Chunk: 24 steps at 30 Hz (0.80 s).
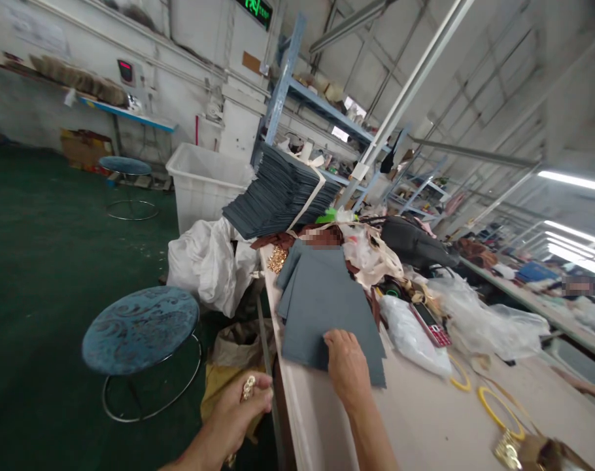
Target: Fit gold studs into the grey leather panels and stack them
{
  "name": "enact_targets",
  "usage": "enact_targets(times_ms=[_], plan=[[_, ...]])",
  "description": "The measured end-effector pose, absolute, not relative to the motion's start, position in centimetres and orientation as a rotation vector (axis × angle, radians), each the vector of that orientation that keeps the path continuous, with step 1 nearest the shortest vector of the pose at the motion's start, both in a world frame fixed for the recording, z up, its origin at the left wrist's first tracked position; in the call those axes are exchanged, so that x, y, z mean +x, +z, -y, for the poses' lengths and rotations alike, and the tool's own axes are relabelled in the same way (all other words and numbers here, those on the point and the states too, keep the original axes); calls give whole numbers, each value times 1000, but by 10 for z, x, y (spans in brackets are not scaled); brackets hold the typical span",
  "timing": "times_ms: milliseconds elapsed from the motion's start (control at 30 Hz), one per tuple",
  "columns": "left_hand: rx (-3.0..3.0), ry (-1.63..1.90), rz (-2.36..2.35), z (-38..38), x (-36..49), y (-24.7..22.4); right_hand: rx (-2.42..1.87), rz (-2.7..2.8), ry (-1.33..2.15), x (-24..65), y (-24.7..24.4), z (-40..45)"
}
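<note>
My left hand (233, 412) is off the table's left edge, closed around a gold chain (248, 388) whose links show between thumb and fingers. Another gold bit peeks out below that hand. My right hand (347, 366) rests on a dark grey sheet (322, 301), with curled fingers pressed together on its surface. Whatever those fingers hold, if anything, is hidden. Several such sheets lie fanned on the pale table (322, 418). A heap of small gold pieces (278, 259) sits beside the sheets' far left corner.
A tall stack of dark grey sheets (278, 190) leans at the table's far end. Plastic bags (415, 333), a red phone (429, 324) and yellow rings (501, 412) lie to the right. A blue stool (140, 330), white sack (209, 261) and white bin (204, 170) stand left.
</note>
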State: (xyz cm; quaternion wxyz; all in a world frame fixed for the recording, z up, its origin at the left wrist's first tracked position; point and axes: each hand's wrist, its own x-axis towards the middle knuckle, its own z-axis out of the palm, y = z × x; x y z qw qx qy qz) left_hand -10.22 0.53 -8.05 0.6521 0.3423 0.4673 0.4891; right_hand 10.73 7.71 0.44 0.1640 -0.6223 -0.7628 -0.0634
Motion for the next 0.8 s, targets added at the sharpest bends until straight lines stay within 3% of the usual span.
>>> enact_targets(times_ms=[133, 267, 367, 533, 800], plan=[[716, 1162, -1002, -3, -96, -82, -1870, 2341, 26, 117, 6, -17], [696, 1050, -749, 16, -92, -68, -1816, 2410, 642, 127, 23, 45], [630, 897, -615, 32, -91, -50, -1784, 2099, 1026, 126, 28, 72], [536, 738, -627, 47, -86, -39, -1859, 1403, 1179, 115, 12, 80], [442, 738, -634, 43, -81, -37, -1757, 1197, 1313, 98, 3, 56]])
